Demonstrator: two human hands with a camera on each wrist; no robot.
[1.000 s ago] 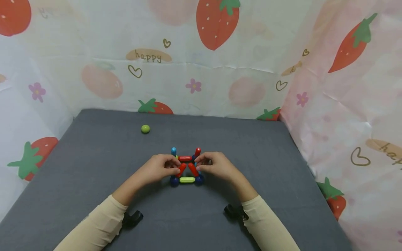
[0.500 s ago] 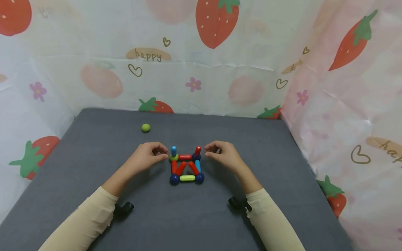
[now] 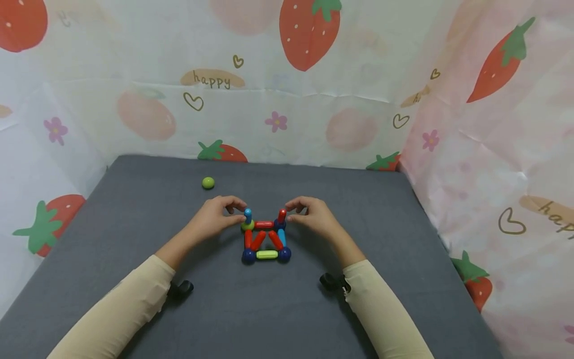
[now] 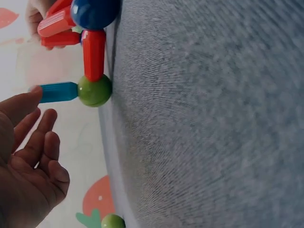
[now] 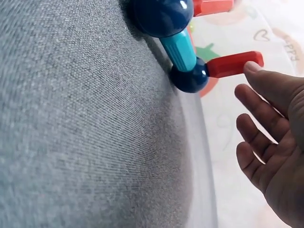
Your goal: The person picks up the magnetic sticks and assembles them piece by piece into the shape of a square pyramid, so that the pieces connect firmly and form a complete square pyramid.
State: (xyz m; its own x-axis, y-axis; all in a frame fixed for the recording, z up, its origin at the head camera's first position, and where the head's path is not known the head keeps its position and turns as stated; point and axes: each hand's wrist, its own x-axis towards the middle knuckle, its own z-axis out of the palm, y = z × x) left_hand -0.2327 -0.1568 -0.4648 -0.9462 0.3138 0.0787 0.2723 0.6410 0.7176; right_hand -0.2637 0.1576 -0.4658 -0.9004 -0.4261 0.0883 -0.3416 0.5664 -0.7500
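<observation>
On the grey cloth stands a frame of magnetic rods and balls, with a yellow-green rod (image 3: 267, 255) between two dark blue balls (image 3: 248, 256) at its near side. Two red rods (image 3: 275, 240) lean inward from those balls. At the far left corner a blue rod (image 3: 248, 216) stands up from a green ball (image 4: 95, 90). My left hand (image 3: 218, 215) is beside it, thumb at its top end, other fingers apart. At the far right corner a red rod (image 5: 233, 65) rises from a dark blue ball (image 5: 191, 78). My right hand (image 3: 314, 215) has its thumb at that rod's tip, fingers spread loosely.
A loose green ball (image 3: 208, 183) lies farther back on the left of the grey cloth (image 3: 287, 314). Behind the table and at both sides hang strawberry-print sheets (image 3: 305, 99). A black wrist camera (image 3: 332, 282) projects from beneath the right sleeve.
Both hands left the leaning red rods at the front and drew outward. Since then they have come inward at the far corners, to the upright blue and red rods.
</observation>
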